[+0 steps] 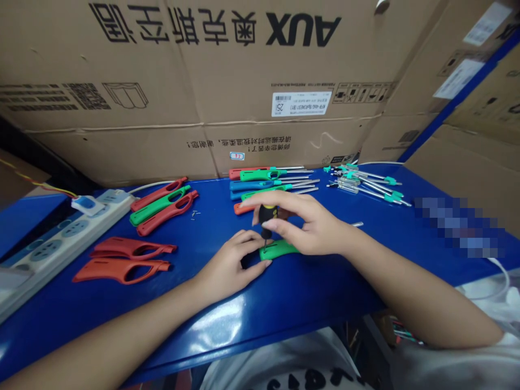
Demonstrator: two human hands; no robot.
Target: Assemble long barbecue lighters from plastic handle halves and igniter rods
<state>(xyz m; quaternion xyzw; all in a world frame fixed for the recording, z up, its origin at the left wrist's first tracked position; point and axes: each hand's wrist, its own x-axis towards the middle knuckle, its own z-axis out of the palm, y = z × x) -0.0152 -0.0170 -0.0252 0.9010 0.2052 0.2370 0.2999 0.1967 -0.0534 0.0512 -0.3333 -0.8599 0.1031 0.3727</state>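
A green gas lighter (280, 248) lies on the blue table in front of me, its metal tube (357, 224) showing beyond my right forearm. My left hand (239, 257) grips the lighter's handle end between thumb and fingers. Above it, my right hand (311, 222) is closed around a short black and yellow screwdriver (266, 221). The screwdriver stands nearly upright, with its tip at the green handle. My right hand hides the middle of the lighter.
Several lighters with metal tubes (260, 175) lie behind my hands. Red and green handle shells (160, 208) and orange-red ones (122, 271) are at left, beside a power strip (73, 230). Metal tube parts (365, 181) are piled at back right. A cardboard wall (227, 81) stands behind.
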